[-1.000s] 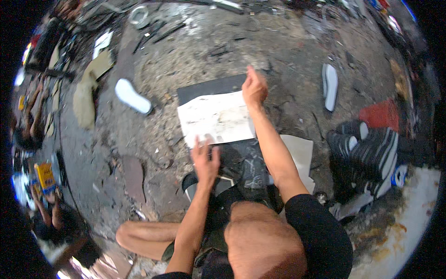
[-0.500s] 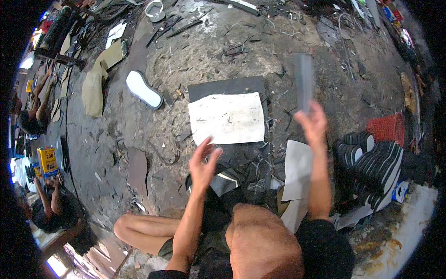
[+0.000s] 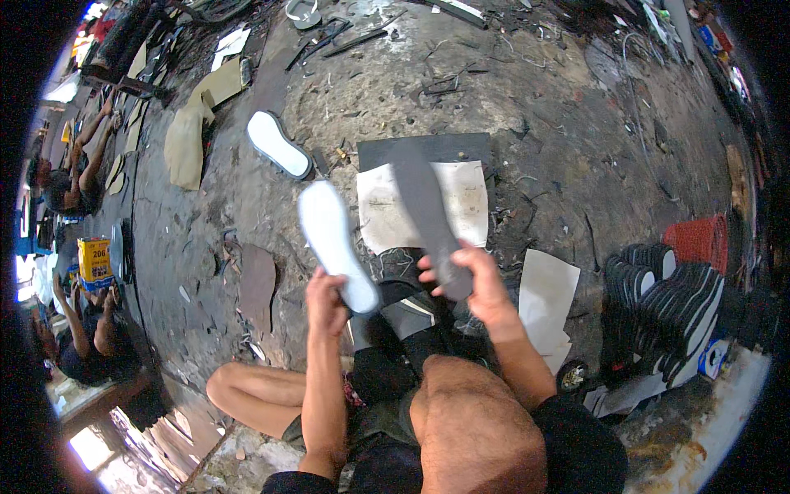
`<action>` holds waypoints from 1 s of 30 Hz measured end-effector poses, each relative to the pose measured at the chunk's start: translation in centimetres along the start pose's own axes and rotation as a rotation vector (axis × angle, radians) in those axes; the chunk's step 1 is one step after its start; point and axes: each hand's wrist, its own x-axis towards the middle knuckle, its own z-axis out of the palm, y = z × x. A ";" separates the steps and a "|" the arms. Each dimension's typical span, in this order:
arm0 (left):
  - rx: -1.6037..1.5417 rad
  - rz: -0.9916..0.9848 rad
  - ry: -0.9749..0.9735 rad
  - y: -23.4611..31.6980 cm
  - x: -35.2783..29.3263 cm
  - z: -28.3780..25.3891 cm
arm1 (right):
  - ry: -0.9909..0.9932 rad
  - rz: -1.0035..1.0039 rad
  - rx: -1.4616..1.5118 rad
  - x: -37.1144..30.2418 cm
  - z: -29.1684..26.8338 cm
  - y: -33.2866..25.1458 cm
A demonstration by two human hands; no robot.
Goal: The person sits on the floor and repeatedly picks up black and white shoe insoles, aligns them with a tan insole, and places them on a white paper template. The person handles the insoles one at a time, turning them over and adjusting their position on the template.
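mostly, the dark sole juts forward beyond the gripping right hand.

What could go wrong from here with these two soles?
The left hand grips the white-faced shoe-shaped sole near one end, so it might tip or slip. If dropped, it could get dirty on the littered grey floor. The dark grey shoe-shaped sole, in the right hand, might slip likewise.
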 end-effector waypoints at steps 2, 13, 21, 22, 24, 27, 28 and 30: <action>0.097 0.071 0.186 1.8 0.8 -3.2 | 0.161 -0.244 -0.009 -0.7 -1.2 -2.0; 1.475 0.972 -0.623 -6.0 5.4 9.7 | 0.744 -0.562 0.064 -0.8 -3.3 -4.1; 1.458 -0.140 -0.926 -0.4 19.6 16.9 | 0.875 -0.700 0.078 -3.5 -5.1 -4.8; 1.496 -0.261 -0.861 0.8 20.4 17.5 | 0.846 -0.716 0.082 -3.5 -5.0 -4.9; 1.461 -0.386 -0.846 2.4 20.7 18.8 | 0.862 -0.734 0.128 -3.5 -5.8 -4.6; 1.447 -0.341 -0.862 2.7 21.1 18.1 | 0.854 -0.745 0.142 -3.0 -5.5 -4.3; 1.413 -0.325 -0.821 2.7 21.2 17.6 | 0.847 -0.746 0.137 -2.8 -5.3 -4.1; 1.280 -0.218 -0.644 2.8 21.5 17.1 | 0.802 -0.728 0.157 -2.6 -4.7 -4.2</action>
